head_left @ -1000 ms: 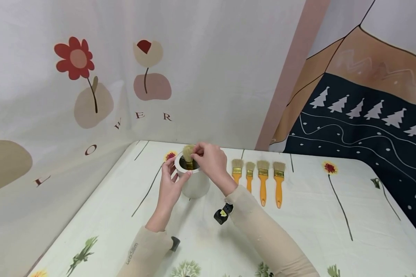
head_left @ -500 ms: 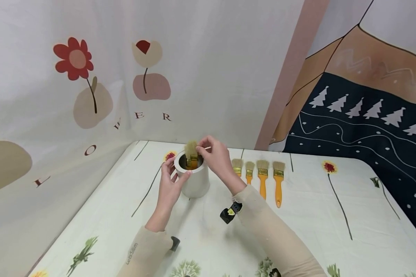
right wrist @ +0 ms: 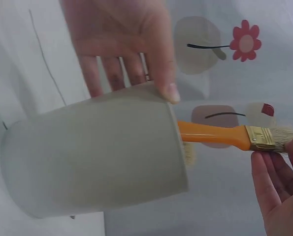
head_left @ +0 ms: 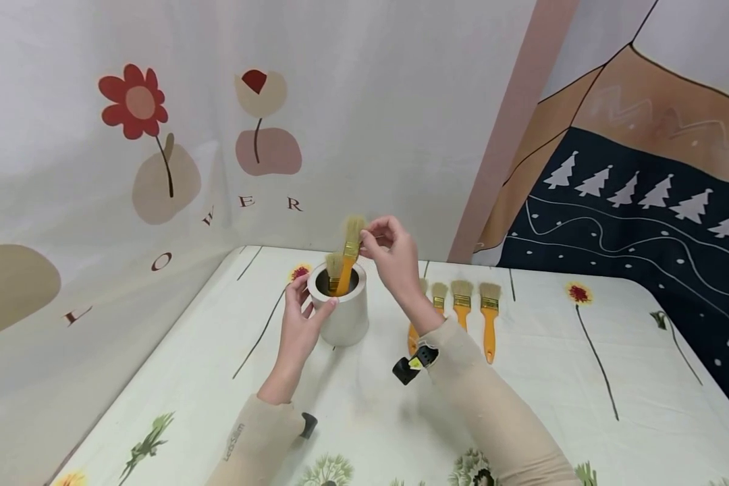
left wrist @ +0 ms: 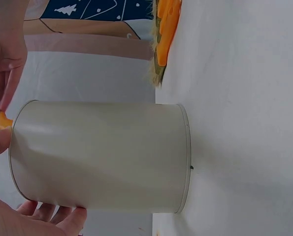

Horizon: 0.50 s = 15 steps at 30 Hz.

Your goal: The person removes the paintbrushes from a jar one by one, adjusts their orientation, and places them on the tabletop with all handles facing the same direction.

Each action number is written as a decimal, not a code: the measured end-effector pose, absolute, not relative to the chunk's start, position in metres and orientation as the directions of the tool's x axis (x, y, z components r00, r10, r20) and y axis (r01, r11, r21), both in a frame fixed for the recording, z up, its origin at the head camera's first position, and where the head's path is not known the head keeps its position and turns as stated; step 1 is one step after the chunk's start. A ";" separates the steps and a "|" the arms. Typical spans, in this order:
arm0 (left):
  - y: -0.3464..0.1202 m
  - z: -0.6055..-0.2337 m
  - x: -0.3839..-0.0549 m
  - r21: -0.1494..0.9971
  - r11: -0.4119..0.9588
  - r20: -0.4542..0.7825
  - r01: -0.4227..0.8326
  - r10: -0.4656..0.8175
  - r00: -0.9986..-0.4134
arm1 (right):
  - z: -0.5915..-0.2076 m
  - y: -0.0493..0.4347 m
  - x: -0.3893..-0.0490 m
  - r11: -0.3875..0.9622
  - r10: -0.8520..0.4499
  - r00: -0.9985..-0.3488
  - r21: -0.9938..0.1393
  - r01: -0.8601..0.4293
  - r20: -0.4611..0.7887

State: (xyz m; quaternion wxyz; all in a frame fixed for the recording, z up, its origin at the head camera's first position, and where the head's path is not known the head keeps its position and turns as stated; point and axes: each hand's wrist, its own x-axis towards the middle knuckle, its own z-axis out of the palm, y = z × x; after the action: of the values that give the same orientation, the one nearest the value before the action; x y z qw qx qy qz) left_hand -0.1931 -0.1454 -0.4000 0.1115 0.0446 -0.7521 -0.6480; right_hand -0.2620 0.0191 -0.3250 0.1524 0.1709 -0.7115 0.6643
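A pale grey cylindrical canister point(head_left: 344, 324) stands upright on the table, its open top facing up. My left hand point(head_left: 299, 327) holds it near the rim, thumb at the front and fingers round the left side. My right hand point(head_left: 393, 256) pinches a paintbrush point(right wrist: 212, 132) by its bristle end and metal band. Its orange handle points down and its lower end is hidden inside the canister. Behind it, a second paintbrush point(head_left: 333, 265) stands in the canister with bristles up, just above the rim.
Several orange-handled paintbrushes point(head_left: 489, 324) lie in a row on the table to the right, partly behind the right forearm. A white flower-print cloth point(head_left: 541, 378) covers the table. Printed curtains point(head_left: 389, 135) hang along its far and left sides.
My right hand has risen up and to the right, drawing the paintbrush upward so its orange handle now shows above the canister's rim. The left hand stays on the canister.
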 end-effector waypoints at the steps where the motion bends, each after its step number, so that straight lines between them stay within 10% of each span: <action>1: -0.145 -0.400 -0.193 0.985 0.157 0.110 0.077 -0.210 -0.971 | -0.323 0.021 -0.262 0.038 -0.028 -0.894 -0.893 -0.448 0.447; 15: -0.145 -0.399 -0.193 0.984 0.166 0.099 0.063 -0.214 -0.972 | -0.297 0.060 -0.267 -0.135 0.117 -0.842 -0.831 -0.539 0.527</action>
State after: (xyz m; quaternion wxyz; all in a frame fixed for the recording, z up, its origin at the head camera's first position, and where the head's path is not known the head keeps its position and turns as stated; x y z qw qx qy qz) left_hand -0.1929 -0.1445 -0.3991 0.1076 0.0498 -0.7561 -0.6437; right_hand -0.2674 0.0597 -0.2975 0.2234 0.1709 -0.6184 0.7338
